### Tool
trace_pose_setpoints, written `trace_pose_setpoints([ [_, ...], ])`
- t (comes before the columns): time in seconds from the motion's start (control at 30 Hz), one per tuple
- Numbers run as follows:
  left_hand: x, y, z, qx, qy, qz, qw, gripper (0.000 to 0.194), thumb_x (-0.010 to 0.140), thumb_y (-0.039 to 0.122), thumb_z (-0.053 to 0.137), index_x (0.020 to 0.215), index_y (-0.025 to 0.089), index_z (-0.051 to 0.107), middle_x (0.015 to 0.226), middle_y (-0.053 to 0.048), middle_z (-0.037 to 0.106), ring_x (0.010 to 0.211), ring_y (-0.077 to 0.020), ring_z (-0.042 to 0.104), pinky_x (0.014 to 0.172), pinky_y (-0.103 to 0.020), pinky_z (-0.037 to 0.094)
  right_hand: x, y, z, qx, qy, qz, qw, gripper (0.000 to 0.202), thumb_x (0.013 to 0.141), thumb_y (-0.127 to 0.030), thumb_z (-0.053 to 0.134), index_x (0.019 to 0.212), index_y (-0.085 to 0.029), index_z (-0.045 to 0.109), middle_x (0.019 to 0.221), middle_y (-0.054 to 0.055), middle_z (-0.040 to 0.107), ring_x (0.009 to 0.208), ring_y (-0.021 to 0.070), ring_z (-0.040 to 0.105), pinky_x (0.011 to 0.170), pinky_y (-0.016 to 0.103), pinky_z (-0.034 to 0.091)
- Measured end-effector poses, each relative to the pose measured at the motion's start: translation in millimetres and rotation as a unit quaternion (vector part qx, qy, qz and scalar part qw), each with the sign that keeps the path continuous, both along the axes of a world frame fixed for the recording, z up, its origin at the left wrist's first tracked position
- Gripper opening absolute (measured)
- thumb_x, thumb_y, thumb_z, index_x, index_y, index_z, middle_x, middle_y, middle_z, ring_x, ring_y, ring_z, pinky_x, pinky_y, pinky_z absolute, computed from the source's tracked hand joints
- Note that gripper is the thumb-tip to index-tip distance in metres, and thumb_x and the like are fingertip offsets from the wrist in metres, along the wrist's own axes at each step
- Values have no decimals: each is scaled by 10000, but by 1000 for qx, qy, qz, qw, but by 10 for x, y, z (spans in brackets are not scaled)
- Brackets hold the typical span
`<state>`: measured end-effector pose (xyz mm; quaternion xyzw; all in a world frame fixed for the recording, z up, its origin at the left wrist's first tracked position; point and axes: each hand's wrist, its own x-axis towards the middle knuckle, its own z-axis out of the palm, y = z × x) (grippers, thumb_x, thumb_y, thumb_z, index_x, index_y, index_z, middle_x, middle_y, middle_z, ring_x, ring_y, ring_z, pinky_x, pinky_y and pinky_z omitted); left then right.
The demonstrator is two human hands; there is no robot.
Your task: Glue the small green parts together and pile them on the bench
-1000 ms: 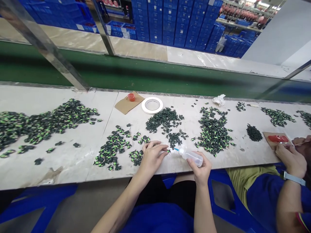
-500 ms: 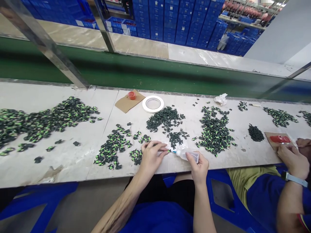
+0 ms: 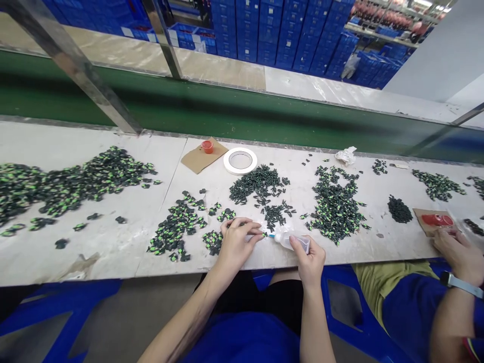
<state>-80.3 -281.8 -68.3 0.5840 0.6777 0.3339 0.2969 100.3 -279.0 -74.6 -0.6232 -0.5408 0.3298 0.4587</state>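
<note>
Between its fingertips my left hand (image 3: 237,240) pinches a small green and black piece (image 3: 264,234) just above the table. My right hand (image 3: 310,256) is wrapped round a translucent squeeze bottle (image 3: 290,241), whose blue tip points left and is at the small piece; whether they touch cannot be made out. Beside my left hand lie piles of green and black pieces (image 3: 172,227). Further back is a heap of small dark pieces (image 3: 255,184). To the right of the bottle spreads a larger green and black pile (image 3: 335,206).
A white tape roll (image 3: 226,161) and a red cup (image 3: 207,146) on cardboard (image 3: 196,160) lie behind the piles. Crumpled tissue (image 3: 346,156) sits further right. At the right edge, another person's hand (image 3: 459,252) is by red containers (image 3: 436,220). A green belt (image 3: 227,111) runs behind the table.
The view has shifted slightly. My hands hold nearly the same pose round the small piece and bottle. At the right, the other person's hands have moved, and one is no longer seen.
</note>
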Motion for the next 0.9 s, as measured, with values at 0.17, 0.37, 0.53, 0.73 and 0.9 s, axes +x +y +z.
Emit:
trace_pose_setpoints([
  [0.17,-1,6,-22,10,-3,-1,1000,122,724,157,735,792,245,686,757,15,768,1062,-267,615,977,-495,261,10,2,-5,3,3,6,1000,359,736,-455,675,563,-153,589,503,-42,431,496,97,386,472,219,321],
  [0.37,5,9,-37,14,0,-1,1000,120,721,165,740,792,245,686,772,8,770,1049,-270,616,982,-506,253,18,-1,-15,2,18,7,1000,345,735,-450,679,581,-151,599,520,-37,444,513,101,394,481,221,323],
  [0.53,-1,-1,-38,17,1,-1,1000,105,731,176,723,793,253,688,768,3,767,1049,-270,609,985,-503,253,42,15,-72,6,16,18,1000,356,741,-450,676,569,-151,584,515,-39,441,506,98,392,483,222,323],
  [0.73,-2,3,-7,4,7,-7,1000,100,741,182,712,801,259,690,778,1,768,1056,-267,600,995,-503,242,30,18,-62,15,22,3,1000,406,725,-459,683,511,-167,500,487,-59,361,481,83,336,452,219,277],
  [0.9,12,-3,42,-19,21,-13,1000,123,749,164,702,834,252,689,794,4,769,1081,-267,578,994,-506,247,37,26,-19,50,65,-52,995,387,732,-471,666,539,-165,528,485,-45,427,468,95,390,449,226,322],
])
